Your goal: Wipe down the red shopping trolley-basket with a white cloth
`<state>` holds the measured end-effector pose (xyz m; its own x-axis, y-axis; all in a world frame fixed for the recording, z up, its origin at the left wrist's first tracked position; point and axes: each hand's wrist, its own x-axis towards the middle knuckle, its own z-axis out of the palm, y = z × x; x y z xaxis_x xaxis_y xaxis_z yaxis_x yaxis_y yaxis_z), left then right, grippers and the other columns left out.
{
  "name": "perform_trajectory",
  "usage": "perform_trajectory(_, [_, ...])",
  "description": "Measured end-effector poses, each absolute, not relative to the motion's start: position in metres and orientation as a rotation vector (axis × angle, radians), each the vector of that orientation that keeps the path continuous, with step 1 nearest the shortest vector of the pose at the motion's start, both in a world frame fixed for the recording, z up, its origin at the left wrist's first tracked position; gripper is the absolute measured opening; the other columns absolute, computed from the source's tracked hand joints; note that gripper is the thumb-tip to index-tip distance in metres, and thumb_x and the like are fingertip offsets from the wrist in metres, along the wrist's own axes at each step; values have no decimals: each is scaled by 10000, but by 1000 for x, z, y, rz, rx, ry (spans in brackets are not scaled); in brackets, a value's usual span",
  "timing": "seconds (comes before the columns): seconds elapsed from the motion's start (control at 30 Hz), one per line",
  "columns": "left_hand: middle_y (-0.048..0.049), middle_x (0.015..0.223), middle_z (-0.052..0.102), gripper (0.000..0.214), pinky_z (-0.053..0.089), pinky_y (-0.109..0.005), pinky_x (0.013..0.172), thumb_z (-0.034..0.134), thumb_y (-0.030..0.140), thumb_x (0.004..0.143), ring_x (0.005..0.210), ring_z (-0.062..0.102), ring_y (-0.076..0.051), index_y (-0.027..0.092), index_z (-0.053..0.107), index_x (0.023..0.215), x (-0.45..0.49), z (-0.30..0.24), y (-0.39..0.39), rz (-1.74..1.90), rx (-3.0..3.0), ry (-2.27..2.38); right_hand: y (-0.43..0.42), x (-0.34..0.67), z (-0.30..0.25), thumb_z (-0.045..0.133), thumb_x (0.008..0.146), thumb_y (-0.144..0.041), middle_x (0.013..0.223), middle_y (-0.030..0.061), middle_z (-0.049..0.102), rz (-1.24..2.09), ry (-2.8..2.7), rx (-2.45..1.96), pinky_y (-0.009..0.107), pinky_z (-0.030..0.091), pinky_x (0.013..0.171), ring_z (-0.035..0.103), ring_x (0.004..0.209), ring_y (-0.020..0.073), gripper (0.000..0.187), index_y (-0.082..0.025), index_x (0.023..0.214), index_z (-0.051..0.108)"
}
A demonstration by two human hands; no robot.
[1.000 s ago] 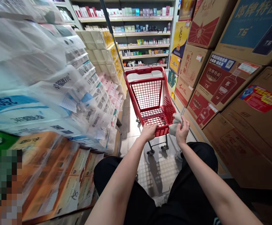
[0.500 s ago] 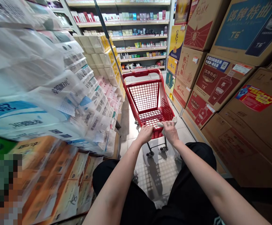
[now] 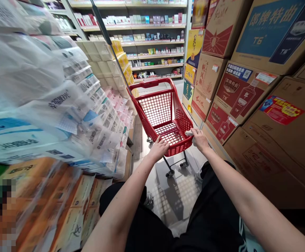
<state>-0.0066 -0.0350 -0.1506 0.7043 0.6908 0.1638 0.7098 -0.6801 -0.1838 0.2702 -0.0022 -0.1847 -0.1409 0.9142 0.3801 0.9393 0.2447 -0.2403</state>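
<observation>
A red shopping cart (image 3: 165, 130) with a grid basket stands ahead of me, its handle at the far side and its low end nearest me. My left hand (image 3: 158, 148) holds the left part of the near rim, fingers bent over the edge. At the near right corner, my right hand (image 3: 200, 140) is closed on a pale cloth (image 3: 189, 133), which lies against the rim. Most of the cloth is hidden by the fingers. Inside the basket only the bare red grid shows.
Stacked tissue packs (image 3: 94, 122) line the left side, with orange packs (image 3: 63, 206) nearer me. Cardboard cartons (image 3: 247, 91) rise on the right. Shelves of small goods (image 3: 155, 38) stand behind the cart. A dark pole (image 3: 102, 24) slants up from the cart's handle side.
My right hand has moved right with the cloth, along the rim to the corner. My left hand has shifted slightly left, so the hands are farther apart. The view has shifted a little.
</observation>
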Motion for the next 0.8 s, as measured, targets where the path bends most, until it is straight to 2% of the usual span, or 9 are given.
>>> perform_trajectory(0.1, [-37, 854, 629, 176, 98, -501, 1154, 410, 91, 854, 917, 546, -194, 193, 549, 891, 6, -153, -32, -125, -2677, -1123, -5, 259, -196, 298, 809, -12, 1411, 131, 414, -15, -1803, -1741, 348, 370, 1014, 428, 1233, 224, 623, -121, 1420, 345])
perform_trajectory(0.23, [-44, 894, 629, 188, 97, -488, 1155, 419, 79, 831, 940, 549, -188, 193, 543, 916, 22, -155, -32, -171, -2696, -1152, -25, 224, -213, 268, 854, -82, 1498, 144, 284, 139, -1536, -1697, 346, 353, 1053, 327, 1353, 211, 620, -94, 1470, 210])
perform_trajectory(0.4, [-62, 935, 628, 166, 130, -465, 1143, 453, 106, 801, 983, 539, -197, 186, 529, 926, 38, -156, -35, -210, -2718, -1175, -57, 176, -223, 288, 899, -194, 1498, 166, 274, 345, -1307, -1623, 392, 328, 1077, 273, 1382, 218, 605, -103, 1482, 153])
perform_trajectory(0.57, [-58, 894, 633, 169, 135, -451, 1139, 469, 114, 775, 968, 543, -208, 195, 525, 912, 48, -157, -44, -200, -2724, -1169, -57, 168, -220, 274, 896, -201, 1480, 190, 298, 390, -1163, -1630, 416, 307, 1085, 251, 1388, 222, 579, -78, 1460, 225])
perform_trajectory(0.7, [-64, 948, 629, 223, 135, -433, 1143, 489, 103, 744, 1017, 534, -209, 193, 530, 944, 54, -156, -50, -204, -2755, -1163, -19, 207, -211, 240, 860, -148, 1450, 178, 353, 306, -1105, -1706, 375, 333, 1065, 332, 1344, 207, 564, -61, 1407, 347])
perform_trajectory(0.8, [-61, 954, 625, 252, 147, -409, 1140, 497, 99, 741, 1025, 530, -200, 191, 533, 972, 59, -156, -54, -222, -2782, -1147, 13, 247, -201, 267, 825, -134, 1372, 166, 456, 290, -1141, -1751, 390, 352, 1037, 420, 1263, 219, 534, -83, 1313, 478])
